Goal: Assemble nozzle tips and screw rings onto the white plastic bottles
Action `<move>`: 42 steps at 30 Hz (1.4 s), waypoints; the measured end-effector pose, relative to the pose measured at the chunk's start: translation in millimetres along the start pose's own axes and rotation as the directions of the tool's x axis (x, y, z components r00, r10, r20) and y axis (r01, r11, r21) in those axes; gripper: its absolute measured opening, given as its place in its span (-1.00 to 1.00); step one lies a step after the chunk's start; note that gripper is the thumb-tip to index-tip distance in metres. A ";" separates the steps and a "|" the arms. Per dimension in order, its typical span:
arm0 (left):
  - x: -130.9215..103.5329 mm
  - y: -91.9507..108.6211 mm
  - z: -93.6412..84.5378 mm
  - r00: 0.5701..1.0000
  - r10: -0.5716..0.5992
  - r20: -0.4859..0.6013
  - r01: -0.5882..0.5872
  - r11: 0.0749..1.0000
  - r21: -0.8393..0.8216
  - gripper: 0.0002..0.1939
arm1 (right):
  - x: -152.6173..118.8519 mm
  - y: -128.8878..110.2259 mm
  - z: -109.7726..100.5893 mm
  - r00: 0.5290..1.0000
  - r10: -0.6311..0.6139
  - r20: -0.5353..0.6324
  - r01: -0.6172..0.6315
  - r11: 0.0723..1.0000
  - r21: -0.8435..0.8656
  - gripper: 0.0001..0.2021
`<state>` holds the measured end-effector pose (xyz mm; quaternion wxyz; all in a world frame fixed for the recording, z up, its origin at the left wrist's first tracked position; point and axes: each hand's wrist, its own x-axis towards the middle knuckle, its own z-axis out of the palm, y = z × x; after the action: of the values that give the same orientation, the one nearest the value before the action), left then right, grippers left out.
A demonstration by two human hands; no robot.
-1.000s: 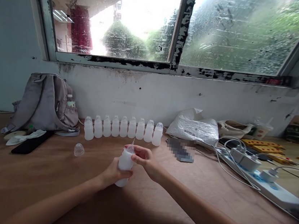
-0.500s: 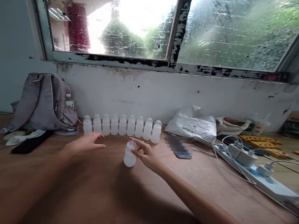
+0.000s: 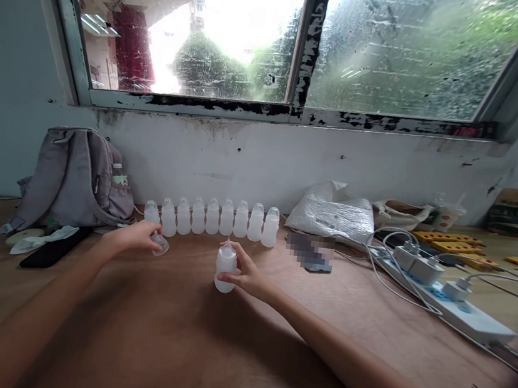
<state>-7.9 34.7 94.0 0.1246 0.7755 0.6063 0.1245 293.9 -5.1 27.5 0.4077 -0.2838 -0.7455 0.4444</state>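
Note:
A frosted white baby bottle (image 3: 226, 269) stands upright on the table in front of me, its pointed teat uncovered at the top. My right hand (image 3: 245, 273) is closed round its right side, thumb across the front. To the left, my left hand (image 3: 138, 238) pinches a clear dome-shaped bottle cap (image 3: 159, 245), tilted and close to the tabletop. Behind both hands runs a row of several similar baby bottles (image 3: 212, 216), upright with clear caps on. The leftmost bottle (image 3: 152, 211) is partly hidden by my left hand.
A grey backpack (image 3: 76, 178) leans at the left, with a black phone-like slab (image 3: 51, 250) and tissue (image 3: 45, 239) before it. At the right lie a silver bag (image 3: 336, 213), a blurred dark phone (image 3: 311, 254) and a power strip (image 3: 470, 317) trailing white cables.
My left hand has gone from loosely open to pinching the clear cap, moving slightly left. My right hand has shifted from the bottle's upper part to a grip round its body.

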 end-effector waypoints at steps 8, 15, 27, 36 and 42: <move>-14.8 104.2 -33.2 0.981 0.194 -0.025 -0.195 0.975 -0.101 -0.47 | -4.0 21.6 10.5 0.991 0.057 -0.123 -0.060 0.998 -0.017 -0.50; -11.8 133.2 -20.5 0.919 0.393 -0.035 -0.394 0.905 -0.161 -0.54 | -4.3 24.3 12.3 0.994 0.037 -0.106 -0.032 0.998 0.049 -0.59; 0.2 137.0 6.4 0.887 0.450 0.108 -0.427 0.886 -0.180 -0.52 | -1.5 35.9 12.1 0.997 0.047 -0.063 -0.037 0.986 0.162 -0.50; 5.2 131.9 10.0 0.886 0.436 0.161 -0.407 0.895 -0.182 -0.55 | -3.2 30.8 11.8 0.995 0.064 -0.071 -0.056 0.992 0.110 -0.52; 0.9 134.3 3.6 0.901 0.421 0.101 -0.389 0.890 -0.240 -0.56 | -3.4 28.8 12.5 0.996 0.040 -0.079 -0.034 0.997 0.072 -0.49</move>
<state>115.7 4.0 136.9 0.2239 0.8742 0.4027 0.1534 286.7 -0.3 -2.8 0.4388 -0.3007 -0.7069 0.4662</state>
